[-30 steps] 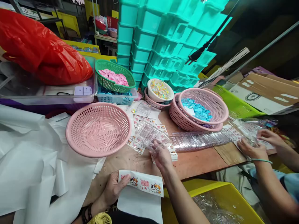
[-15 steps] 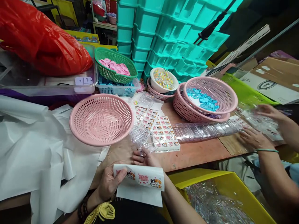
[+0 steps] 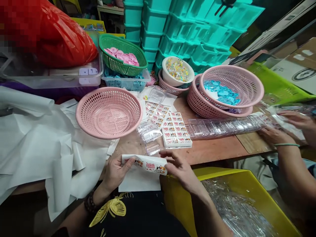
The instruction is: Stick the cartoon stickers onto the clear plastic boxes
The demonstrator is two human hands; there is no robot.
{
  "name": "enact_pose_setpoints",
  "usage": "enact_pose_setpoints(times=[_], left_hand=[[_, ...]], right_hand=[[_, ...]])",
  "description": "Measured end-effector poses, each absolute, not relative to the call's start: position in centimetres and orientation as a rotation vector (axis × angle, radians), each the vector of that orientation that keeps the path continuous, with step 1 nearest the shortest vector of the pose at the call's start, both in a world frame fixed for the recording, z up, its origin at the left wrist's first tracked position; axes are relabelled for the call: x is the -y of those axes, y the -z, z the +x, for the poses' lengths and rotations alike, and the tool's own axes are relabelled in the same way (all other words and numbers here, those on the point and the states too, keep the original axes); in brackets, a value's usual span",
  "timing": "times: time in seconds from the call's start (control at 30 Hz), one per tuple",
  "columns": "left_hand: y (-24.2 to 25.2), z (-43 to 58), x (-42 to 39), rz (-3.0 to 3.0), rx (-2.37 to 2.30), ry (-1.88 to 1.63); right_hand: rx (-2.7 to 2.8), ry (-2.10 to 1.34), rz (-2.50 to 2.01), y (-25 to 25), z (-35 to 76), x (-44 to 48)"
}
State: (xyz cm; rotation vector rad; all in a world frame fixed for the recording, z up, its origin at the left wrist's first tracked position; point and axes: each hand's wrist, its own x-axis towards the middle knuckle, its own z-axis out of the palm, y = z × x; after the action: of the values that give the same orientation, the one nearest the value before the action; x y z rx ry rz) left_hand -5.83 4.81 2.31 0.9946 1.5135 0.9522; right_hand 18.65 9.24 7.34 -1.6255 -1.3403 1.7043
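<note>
Crinkly white paper sheets (image 3: 37, 144) pile up left of the round pink basket (image 3: 109, 112), the holey plastic kind. Just below the basket, at the wooden table (image 3: 209, 151) edge, the person's left hand (image 3: 116, 171) pinches the left end of a glossy sticker strip (image 3: 145, 163) with cartoon cats, thumb on top. The right hand (image 3: 179, 169) grips the other end with curled fingertips. Small clear plastic cases (image 3: 149, 135) lie just right of the basket, above the strip. Way right of the basket, a co-worker's hand (image 3: 274, 135) sits at the end of a row of clear trays (image 3: 222, 126).

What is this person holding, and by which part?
A sticker strip: the left hand pinches its left end, the right hand its right end.
</note>
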Motion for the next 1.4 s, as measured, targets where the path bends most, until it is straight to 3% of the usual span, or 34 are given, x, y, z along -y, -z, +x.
enact_pose_setpoints(times=[0.2,0.37,0.5,0.7,0.97,1.07,1.17,1.27,1.4], left_hand=[[-3.5,-5.5,-5.4,1.234,-1.660,-0.862],[-6.2,-6.5,-6.9,1.679,-1.669,-1.035],[-8.2,-5.7,-8.5,2.020,-1.356,-0.707],[-7.4,-5.2,-9.8,1.606,-1.171,-0.309],[-5.4,-5.7,-10.7,1.109,-0.973,-0.214],[-4.7,-6.2,-10.4,0.926,-0.965,-0.245],[-5.3,-6.3,-9.8,1.218,-1.164,-0.320],[-6.6,-5.7,-9.1,1.681,-1.264,-0.396],[-7.4,-4.0,-8.0,2.069,-1.257,-0.521]], right_hand=[[1.400,-1.561,-1.447,-7.0,17.6,-9.0],[1.571,-1.458,-1.440,-7.4,18.2,-8.5],[1.690,-1.421,-1.425,-8.0,18.1,-8.2],[1.802,-1.218,-1.298,-7.5,18.9,-8.8],[1.912,-0.951,-1.092,-6.6,20.1,-8.7],[1.522,-1.086,-1.087,-7.0,20.5,-8.9],[1.103,-1.220,-1.113,-7.8,20.7,-10.4],[1.155,-1.292,-1.292,-8.1,20.4,-13.5],[1.338,-1.657,-1.378,-7.0,18.9,-18.0]])
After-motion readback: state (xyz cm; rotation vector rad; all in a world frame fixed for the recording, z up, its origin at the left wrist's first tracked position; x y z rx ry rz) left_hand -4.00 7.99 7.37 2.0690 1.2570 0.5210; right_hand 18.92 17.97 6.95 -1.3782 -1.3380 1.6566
